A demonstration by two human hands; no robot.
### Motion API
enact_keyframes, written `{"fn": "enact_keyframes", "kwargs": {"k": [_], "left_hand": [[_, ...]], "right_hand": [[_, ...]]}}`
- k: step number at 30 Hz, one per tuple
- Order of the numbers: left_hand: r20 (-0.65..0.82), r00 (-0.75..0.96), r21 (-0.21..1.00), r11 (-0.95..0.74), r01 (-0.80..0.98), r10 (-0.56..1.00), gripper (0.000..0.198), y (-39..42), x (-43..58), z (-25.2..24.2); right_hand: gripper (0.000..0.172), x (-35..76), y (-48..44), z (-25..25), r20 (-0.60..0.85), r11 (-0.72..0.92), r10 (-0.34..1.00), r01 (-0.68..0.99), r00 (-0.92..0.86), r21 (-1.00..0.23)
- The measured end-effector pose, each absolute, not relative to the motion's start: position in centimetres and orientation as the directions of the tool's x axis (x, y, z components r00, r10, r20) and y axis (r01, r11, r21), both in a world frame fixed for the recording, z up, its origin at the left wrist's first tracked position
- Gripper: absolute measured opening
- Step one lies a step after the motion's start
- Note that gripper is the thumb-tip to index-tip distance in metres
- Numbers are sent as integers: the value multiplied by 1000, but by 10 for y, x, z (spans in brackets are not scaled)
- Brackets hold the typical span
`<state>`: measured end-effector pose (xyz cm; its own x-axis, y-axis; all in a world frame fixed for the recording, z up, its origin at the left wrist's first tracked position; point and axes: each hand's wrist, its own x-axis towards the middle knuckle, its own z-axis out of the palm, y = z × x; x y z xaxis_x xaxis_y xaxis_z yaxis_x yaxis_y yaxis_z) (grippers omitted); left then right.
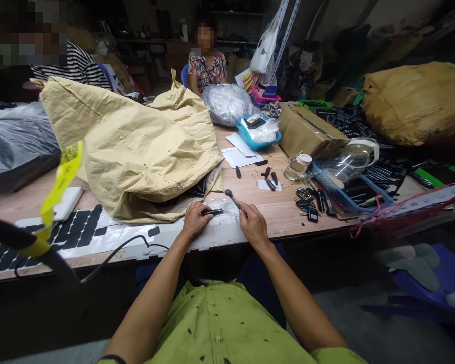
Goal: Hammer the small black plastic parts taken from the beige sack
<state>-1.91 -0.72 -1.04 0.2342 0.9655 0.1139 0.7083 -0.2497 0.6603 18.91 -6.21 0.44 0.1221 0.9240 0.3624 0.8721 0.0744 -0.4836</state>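
Observation:
At the table's near edge my left hand [194,221] is closed on a slim black piece [213,212], pinned low over a white board [216,233]. What the piece is exactly is too small to make out. Right of it, my right hand [255,226] grips the handle of a small hammer [233,199]. Its round dark head points up and left, apart from the black piece. Clear plastic film [227,208] lies between the hands. Beyond the hammer, several black key-fob-like pieces [270,184] lie on the wood.
A large cream sack [147,146] bulges at the left, beside sheets of black stickers [84,227]. At the right are key fobs [307,205], a blue basket [349,199], a glass jar [298,167] and a cardboard box [309,129]. A co-worker [208,68] sits opposite.

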Motion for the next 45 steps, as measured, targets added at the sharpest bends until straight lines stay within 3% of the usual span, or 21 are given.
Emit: {"fn": "enact_keyframes", "kwargs": {"k": [5,12,29,33,36,40,43,45], "left_hand": [[108,266,659,-269,702,958,13,-7,-22,-11],[113,290,633,-294,716,950,23,-7,-26,-14],[191,258,558,-321,766,947,36,-3,-27,-14],[302,348,561,-461,688,887,35,-34,-30,2],[366,516,602,-620,504,775,31,-82,-31,8],[217,702,685,-618,386,679,31,-134,-29,-13],[-46,639,705,-428,566,768,34,-144,-28,-43],[-230,540,636,-295,713,809,29,-140,-28,-59]], "right_hand": [[38,208,-40,-6,278,-128,935,940,221,-317],[34,203,-38,-13,351,-183,912,976,213,-119],[34,201,-35,-20,359,-186,911,979,203,-81],[34,200,-32,-21,358,-181,913,981,196,-76],[34,199,-32,-22,355,-187,913,979,202,-75],[34,199,-32,-22,355,-188,913,979,202,-73],[34,199,-32,-21,361,-185,911,980,197,-68],[34,199,-32,-21,362,-184,912,981,195,-64]]}}
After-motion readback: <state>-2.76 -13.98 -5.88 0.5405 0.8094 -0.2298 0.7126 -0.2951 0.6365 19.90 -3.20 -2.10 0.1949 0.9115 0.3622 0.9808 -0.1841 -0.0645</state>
